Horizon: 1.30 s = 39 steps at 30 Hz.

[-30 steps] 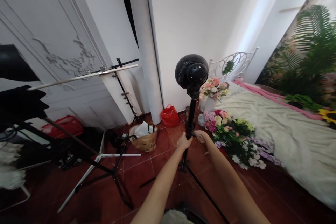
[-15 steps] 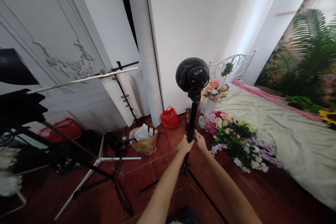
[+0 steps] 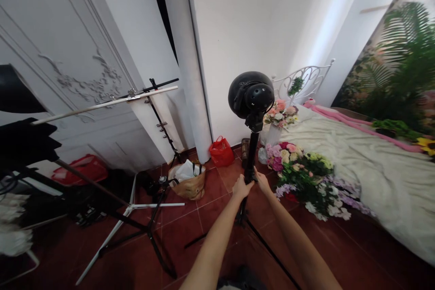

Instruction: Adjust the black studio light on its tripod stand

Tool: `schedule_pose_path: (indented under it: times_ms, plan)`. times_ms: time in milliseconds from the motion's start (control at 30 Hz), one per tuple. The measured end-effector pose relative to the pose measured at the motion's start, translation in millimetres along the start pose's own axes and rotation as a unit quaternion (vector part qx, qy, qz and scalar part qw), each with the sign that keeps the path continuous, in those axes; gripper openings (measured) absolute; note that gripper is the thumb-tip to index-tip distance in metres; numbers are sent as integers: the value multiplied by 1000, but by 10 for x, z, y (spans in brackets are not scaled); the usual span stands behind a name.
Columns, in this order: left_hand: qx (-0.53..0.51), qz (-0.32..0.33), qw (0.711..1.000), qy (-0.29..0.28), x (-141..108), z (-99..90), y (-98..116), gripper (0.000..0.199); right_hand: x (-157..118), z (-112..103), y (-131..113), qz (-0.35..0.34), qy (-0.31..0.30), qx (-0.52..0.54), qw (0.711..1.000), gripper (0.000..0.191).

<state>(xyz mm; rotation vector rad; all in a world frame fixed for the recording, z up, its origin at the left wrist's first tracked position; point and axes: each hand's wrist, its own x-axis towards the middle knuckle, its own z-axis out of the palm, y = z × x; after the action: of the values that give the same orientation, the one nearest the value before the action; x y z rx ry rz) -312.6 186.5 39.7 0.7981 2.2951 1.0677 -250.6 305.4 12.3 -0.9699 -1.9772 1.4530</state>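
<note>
In front of me stands a black light stand [image 3: 252, 152] with a round black lamp head [image 3: 249, 95] on top. Its legs spread over the red tiles below. My left hand [image 3: 242, 188] is closed around the pole about halfway down. My right hand [image 3: 262, 181] grips the same pole from the other side, at the collar, and its fingertips are partly hidden behind it. Just right of the stand lie bunches of artificial flowers [image 3: 292, 163].
A bed with a cream cover [image 3: 384, 190] fills the right. Other tripod stands [image 3: 149, 226] spread their legs at the left. Beyond are a wicker basket [image 3: 192, 188], a red plastic bag [image 3: 221, 152] and a backdrop roll [image 3: 190, 63] against the wall.
The view has shifted slightly, so the lamp head and stand appear a little further right. Both hands stay on the pole.
</note>
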Motion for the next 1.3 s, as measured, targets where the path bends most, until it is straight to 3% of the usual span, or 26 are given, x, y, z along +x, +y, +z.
schedule_pose_path:
  times_ms: [100, 300, 433, 633, 767, 900, 1033, 1200, 1300]
  plan:
    - [2, 6, 1000, -4, 21, -8, -18, 42, -6, 10, -11, 27, -11, 13, 1000, 68]
    - [19, 35, 999, -34, 119, -48, -72, 43, -168, 142, -28, -16, 80, 116, 990, 51]
    - [25, 50, 997, -51, 217, -38, -115, 42, -361, 178, -13, 8, 112, 146, 983, 46]
    - [-7, 72, 995, -62, 271, 10, -156, 46, -999, 22, 372, 68, 132, 212, 966, 39]
    - [-26, 108, 992, -56, 214, 27, -92, 43, -1602, -205, 719, 106, 204, 248, 941, 40]
    - [-1, 98, 993, -73, 175, -1, 10, 44, -2206, -639, 940, 112, 271, 259, 920, 42]
    - [92, 56, 991, -75, 143, -20, 98, 57, -2757, -1305, 1050, 98, 346, 249, 899, 42]
    - [144, -6, 990, 10, -63, 143, 239, 68, -3558, -2304, 1165, 83, 432, 230, 868, 43]
    - [84, -22, 989, 122, -323, 419, 335, 59, -4176, -2913, 1271, 84, 471, 211, 852, 43]
